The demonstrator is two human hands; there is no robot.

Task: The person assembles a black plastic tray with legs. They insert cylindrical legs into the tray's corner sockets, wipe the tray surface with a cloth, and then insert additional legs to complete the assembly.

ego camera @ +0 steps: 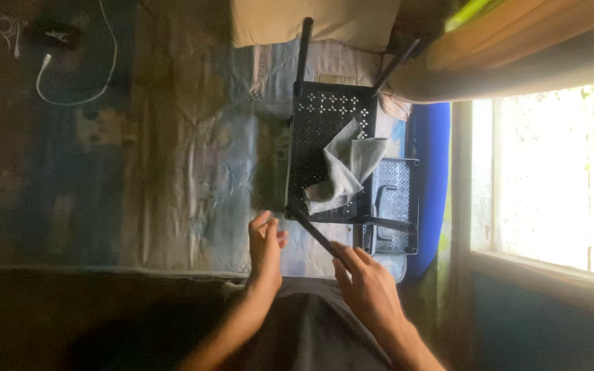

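Fingers of the right hand (369, 285) lie loosely curled over the black perforated plastic stool's (331, 148) slanting leg (314, 233), barely clasping. Left hand (266, 244) hovers just beside it, slack, holding nothing. Grey crumpled cloth (345, 172) rests on the seat beyond.

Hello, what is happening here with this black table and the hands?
A person sits before a small black perforated table that lies overturned on a wrinkled sheet, with a grey cloth draped on it. The right hand touches one black leg near its end. The left hand is open just beside that leg.
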